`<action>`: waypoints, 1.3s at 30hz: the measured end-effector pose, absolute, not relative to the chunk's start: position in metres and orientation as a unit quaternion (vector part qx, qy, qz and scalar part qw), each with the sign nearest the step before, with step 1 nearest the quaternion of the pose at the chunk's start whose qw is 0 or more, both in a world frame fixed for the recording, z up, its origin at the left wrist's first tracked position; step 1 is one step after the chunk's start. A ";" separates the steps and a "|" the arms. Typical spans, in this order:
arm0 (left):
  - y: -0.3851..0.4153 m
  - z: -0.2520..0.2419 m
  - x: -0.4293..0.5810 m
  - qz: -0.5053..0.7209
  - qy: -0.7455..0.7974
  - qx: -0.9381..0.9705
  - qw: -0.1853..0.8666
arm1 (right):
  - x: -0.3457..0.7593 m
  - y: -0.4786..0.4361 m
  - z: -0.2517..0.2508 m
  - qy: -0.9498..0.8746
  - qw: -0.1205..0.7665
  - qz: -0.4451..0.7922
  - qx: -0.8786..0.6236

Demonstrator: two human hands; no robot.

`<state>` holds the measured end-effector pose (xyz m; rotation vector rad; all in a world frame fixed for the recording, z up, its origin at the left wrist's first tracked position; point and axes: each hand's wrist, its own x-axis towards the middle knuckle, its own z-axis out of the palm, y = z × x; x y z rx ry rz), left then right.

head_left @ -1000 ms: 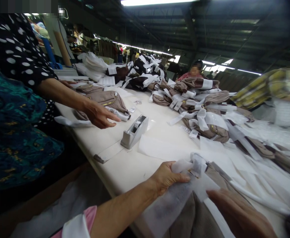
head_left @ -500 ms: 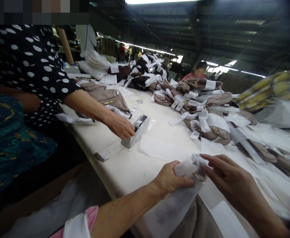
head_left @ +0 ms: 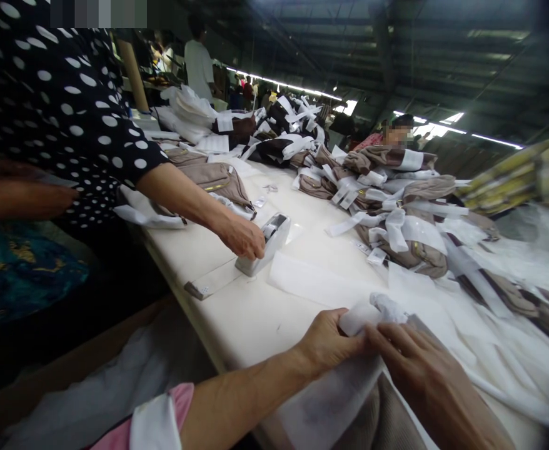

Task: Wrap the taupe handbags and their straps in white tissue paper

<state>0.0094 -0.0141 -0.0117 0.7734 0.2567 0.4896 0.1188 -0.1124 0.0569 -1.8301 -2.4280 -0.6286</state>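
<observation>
At the near edge of the white table, my left hand (head_left: 326, 342) pinches a sheet of thin white wrapping paper (head_left: 333, 397) between thumb and fingers. My right hand (head_left: 413, 356) lies against the same paper, its curled fingers meeting the left thumb; whatever its fingertips grip is hidden. A bunched whitish wrap (head_left: 387, 307) stands up just beyond both hands. Below the paper shows a taupe ribbed fabric piece (head_left: 380, 412), apparently part of a bag, partly covered by the sheet and my right forearm.
A co-worker's hand (head_left: 244, 236) touches a grey tape dispenser (head_left: 267, 247) at left. Taupe bags with white wraps (head_left: 419, 253) pile up at right, and another taupe bag (head_left: 218, 178) lies beyond the dispenser. A flat white sheet (head_left: 316, 281) lies ahead of my hands.
My right hand has come in from the right and down, closing against my left hand on the paper. The metal piece seen between the hands is now covered. The view has shifted slightly.
</observation>
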 end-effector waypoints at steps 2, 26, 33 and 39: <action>-0.014 -0.011 0.008 0.231 0.114 0.367 0.894 | 0.126 -0.116 0.053 -0.783 0.025 -0.199 -0.589; -0.010 -0.011 0.007 0.223 0.172 0.341 0.897 | 0.195 -0.192 0.022 -0.333 0.475 0.150 -0.800; -0.009 -0.011 0.006 0.222 0.185 0.346 0.893 | 0.192 -0.159 0.008 -0.310 0.536 0.233 -0.750; -0.009 -0.010 0.007 0.220 0.188 0.348 0.892 | 0.193 -0.156 0.020 -0.514 0.340 0.195 -0.763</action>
